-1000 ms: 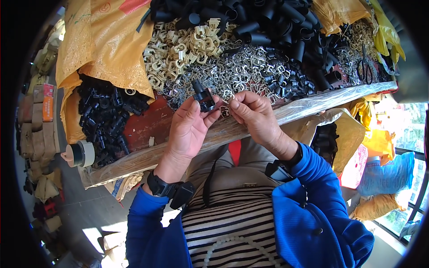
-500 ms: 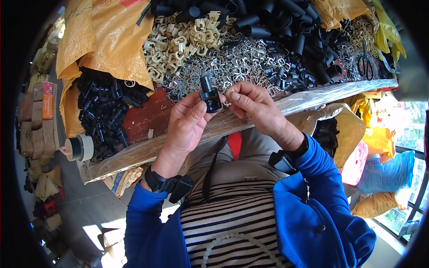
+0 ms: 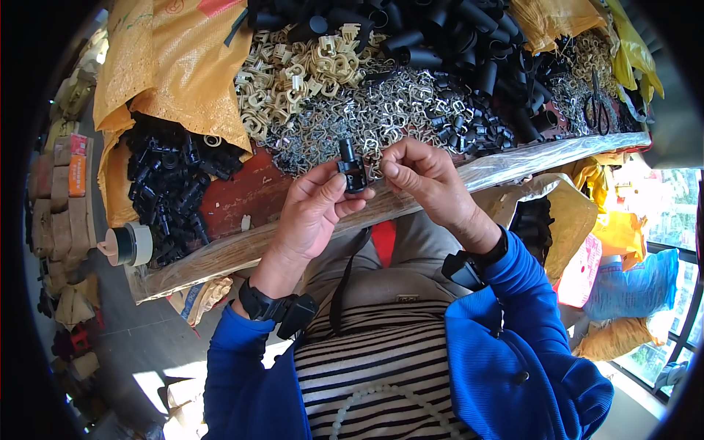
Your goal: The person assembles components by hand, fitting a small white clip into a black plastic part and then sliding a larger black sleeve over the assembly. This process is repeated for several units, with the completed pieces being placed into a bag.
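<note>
Between the thumb and fingers of my left hand (image 3: 308, 209) is a small black plastic fitting (image 3: 355, 176) with a round stem pointing up and away from me. Just right of it, my right hand (image 3: 434, 185) is closed in a pinch, fingertips a small gap from the fitting. Whatever that pinch holds, if anything, is too small or hidden to make out. Beyond both hands spreads a heap of small bent metal clips (image 3: 396, 99). Cream plastic clips (image 3: 315, 62) are piled to its left, and small black pieces (image 3: 473, 125) to its right.
A wooden-edged table (image 3: 220, 268) carries the heaps. Black plastic fittings (image 3: 165, 183) spill from a yellow woven sack (image 3: 183, 73) at left, near a white-and-dark cylindrical container (image 3: 134, 244). Black tubes (image 3: 484, 73) lie at the back, scissors (image 3: 598, 114) far right. Bags (image 3: 634, 282) stand at right.
My right hand has drawn slightly right, opening a small gap from the fitting. In my left hand the fitting has shifted a little right and nearer me.
</note>
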{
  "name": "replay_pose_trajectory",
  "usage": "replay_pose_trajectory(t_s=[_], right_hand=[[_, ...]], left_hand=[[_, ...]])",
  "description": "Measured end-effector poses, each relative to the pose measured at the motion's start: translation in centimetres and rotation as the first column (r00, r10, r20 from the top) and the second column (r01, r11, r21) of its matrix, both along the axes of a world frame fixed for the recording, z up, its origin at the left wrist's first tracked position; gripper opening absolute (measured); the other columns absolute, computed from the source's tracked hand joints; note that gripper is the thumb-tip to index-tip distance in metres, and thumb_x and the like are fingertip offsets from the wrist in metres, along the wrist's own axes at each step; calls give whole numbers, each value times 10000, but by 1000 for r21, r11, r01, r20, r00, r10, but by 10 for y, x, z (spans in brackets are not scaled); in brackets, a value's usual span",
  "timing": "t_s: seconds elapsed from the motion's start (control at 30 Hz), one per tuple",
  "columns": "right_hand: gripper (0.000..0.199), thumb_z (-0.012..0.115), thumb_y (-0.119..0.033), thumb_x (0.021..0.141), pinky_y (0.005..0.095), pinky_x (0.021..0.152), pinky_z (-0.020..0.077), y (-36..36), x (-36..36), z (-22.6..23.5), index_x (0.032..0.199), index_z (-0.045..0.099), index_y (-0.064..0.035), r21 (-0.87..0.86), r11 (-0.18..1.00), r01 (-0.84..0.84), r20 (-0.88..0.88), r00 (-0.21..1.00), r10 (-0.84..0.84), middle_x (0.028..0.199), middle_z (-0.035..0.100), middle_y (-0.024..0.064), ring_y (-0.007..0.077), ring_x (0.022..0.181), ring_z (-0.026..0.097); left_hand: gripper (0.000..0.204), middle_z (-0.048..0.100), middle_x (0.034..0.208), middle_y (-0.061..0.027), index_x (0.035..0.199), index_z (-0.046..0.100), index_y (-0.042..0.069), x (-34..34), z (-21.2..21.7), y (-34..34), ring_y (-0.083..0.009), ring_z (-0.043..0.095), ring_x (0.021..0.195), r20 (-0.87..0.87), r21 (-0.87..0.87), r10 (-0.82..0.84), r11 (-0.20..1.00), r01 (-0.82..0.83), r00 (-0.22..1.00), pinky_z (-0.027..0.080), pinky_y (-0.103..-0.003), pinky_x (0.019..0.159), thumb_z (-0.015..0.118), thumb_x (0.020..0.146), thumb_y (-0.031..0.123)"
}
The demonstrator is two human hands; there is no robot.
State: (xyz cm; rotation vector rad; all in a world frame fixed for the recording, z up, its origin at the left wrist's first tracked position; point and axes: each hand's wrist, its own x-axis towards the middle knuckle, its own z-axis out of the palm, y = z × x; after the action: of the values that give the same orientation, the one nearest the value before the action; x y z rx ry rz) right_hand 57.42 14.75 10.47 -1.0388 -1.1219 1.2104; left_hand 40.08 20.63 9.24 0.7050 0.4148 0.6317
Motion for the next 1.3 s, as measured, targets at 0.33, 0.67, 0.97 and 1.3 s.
replay_pose_trajectory(t_s=[0.33,0.67,0.97,1.3], right_hand=[[80,588,-50,722,248,554,396,0,-6,2,749,529,-4,430,903,22,467,851,-243,733,505,58,168,644,479],[102,606,2,683,249,541,403,-2,-6,1,752,531,-6,537,837,-102,677,644,-356,741,499,69,173,637,495],[120,612,-27,701,220,539,394,9,-15,-8,754,506,-12,6,1000,-18,177,984,17,731,492,54,122,634,483],[188,618,-194,681,332,649,391,122,3,9,794,547,-62,534,845,-14,844,66,-533,786,521,72,257,744,498]], left_hand=[[240,570,915,-95,1025,498,14,5,-3,-4,-177,580,797,38,-162,-98,981,103,994,494,-258,692,486,825,145],[241,571,907,-85,1010,511,6,3,-9,-5,-157,576,789,-1,-115,-110,987,109,994,486,-243,697,509,812,144],[242,569,897,-92,1009,510,-7,-12,-3,3,-163,579,772,-89,-83,-117,990,110,989,486,-232,680,519,801,116],[244,560,941,-154,1019,491,-18,-38,3,17,-197,583,793,-71,-66,-7,998,2,997,501,-235,662,494,805,101]])
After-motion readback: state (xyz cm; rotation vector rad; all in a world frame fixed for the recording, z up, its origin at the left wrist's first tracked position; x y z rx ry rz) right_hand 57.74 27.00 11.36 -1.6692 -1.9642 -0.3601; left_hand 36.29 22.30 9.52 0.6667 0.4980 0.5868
